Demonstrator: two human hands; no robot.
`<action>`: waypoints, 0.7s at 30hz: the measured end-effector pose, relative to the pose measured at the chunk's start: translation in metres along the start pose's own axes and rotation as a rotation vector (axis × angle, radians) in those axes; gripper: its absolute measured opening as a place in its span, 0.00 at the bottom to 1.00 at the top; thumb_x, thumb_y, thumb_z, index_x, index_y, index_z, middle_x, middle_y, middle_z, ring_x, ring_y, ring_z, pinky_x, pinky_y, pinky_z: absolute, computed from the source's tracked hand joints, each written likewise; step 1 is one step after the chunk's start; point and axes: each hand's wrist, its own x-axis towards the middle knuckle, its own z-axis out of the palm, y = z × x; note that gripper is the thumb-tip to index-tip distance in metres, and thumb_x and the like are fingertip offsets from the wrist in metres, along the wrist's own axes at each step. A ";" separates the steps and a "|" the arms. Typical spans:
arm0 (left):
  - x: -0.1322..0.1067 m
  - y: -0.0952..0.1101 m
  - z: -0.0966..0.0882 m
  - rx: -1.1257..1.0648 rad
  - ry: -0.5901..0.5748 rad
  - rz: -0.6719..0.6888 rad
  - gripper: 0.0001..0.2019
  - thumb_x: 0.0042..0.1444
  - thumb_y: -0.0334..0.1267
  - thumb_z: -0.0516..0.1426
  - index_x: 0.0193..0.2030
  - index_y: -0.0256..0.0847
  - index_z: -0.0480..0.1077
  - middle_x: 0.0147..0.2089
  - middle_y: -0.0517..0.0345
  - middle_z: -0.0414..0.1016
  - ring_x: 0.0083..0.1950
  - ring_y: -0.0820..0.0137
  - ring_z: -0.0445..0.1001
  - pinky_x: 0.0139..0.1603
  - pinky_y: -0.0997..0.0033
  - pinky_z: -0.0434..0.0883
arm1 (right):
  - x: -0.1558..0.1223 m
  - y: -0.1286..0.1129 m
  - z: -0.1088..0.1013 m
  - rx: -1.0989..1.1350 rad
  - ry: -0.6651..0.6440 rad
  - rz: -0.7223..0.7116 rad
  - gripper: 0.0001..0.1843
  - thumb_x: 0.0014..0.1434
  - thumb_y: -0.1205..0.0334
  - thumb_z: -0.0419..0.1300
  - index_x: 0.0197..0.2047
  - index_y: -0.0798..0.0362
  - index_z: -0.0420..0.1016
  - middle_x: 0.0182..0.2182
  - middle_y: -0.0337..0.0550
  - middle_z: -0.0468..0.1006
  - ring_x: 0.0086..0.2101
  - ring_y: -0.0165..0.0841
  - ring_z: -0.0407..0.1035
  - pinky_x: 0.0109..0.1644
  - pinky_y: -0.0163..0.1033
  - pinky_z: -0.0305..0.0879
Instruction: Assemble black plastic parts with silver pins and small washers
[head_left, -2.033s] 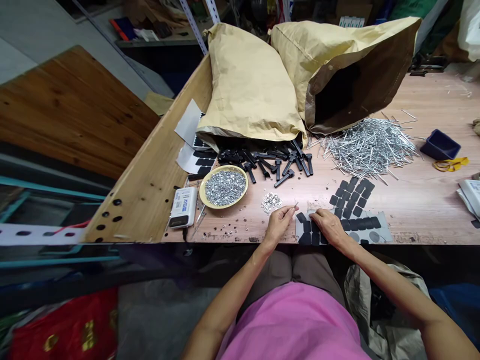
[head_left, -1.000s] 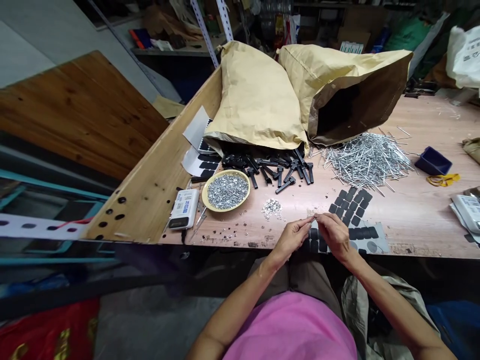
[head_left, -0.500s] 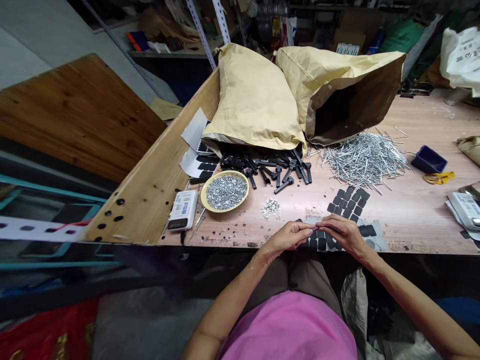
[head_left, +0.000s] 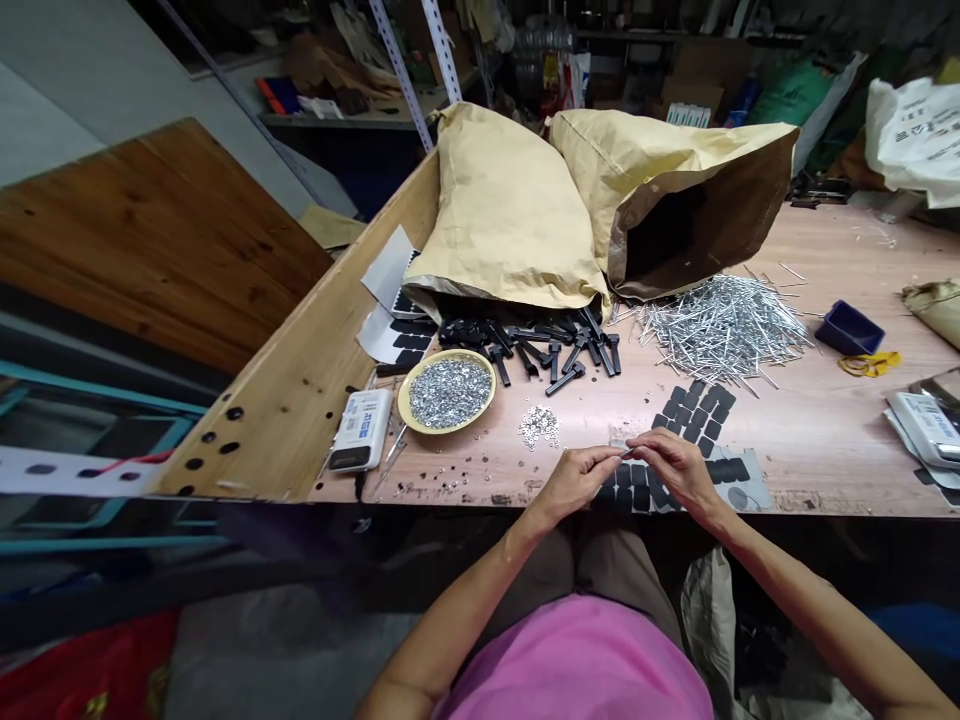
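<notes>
My left hand [head_left: 576, 481] and my right hand [head_left: 677, 466] meet fingertip to fingertip above the table's front edge. Both are closed in a pinch around something small, mostly hidden by the fingers; I cannot make out its kind. Beneath them lies a grey sheet [head_left: 756, 481] bearing black rounded pads [head_left: 621, 490]. More black pads [head_left: 696, 412] lie just beyond my right hand. A small pile of silvery washer-like pieces [head_left: 538, 427] sits to the left of my hands. Farther off is a heap of thin metal rods [head_left: 724, 330].
A yellow bowl [head_left: 403, 408] of small metal pieces stands at left beside a white device [head_left: 362, 430]. Black plastic parts [head_left: 555, 350] spill below two large paper sacks [head_left: 517, 220]. A dark blue tray [head_left: 850, 328] sits at right. A wooden board [head_left: 300, 370] edges the table's left side.
The view has shifted slightly, so the table things sit a little lower and to the left. My hands keep their fingertips together, with the right hand slightly shifted in its pinch.
</notes>
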 end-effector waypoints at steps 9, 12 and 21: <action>-0.003 -0.009 0.013 0.765 0.176 0.247 0.14 0.63 0.32 0.48 0.48 0.40 0.74 0.31 0.52 0.79 0.30 0.70 0.76 0.31 0.76 0.69 | 0.000 -0.003 0.006 -0.037 0.055 0.215 0.17 0.62 0.50 0.52 0.35 0.51 0.77 0.29 0.42 0.77 0.25 0.31 0.71 0.30 0.36 0.70; -0.002 -0.013 0.014 0.816 0.189 0.294 0.14 0.63 0.32 0.48 0.45 0.39 0.75 0.31 0.52 0.78 0.30 0.70 0.76 0.29 0.76 0.68 | 0.001 -0.002 0.009 -0.066 0.047 0.183 0.18 0.62 0.49 0.51 0.34 0.52 0.76 0.30 0.44 0.78 0.26 0.31 0.72 0.33 0.37 0.70; 0.004 0.000 -0.001 0.017 -0.075 -0.021 0.19 0.61 0.46 0.50 0.43 0.36 0.77 0.20 0.59 0.68 0.20 0.75 0.63 0.21 0.76 0.62 | 0.004 0.004 -0.011 -0.093 -0.071 -0.192 0.15 0.65 0.55 0.51 0.39 0.50 0.76 0.33 0.45 0.79 0.34 0.32 0.74 0.36 0.37 0.73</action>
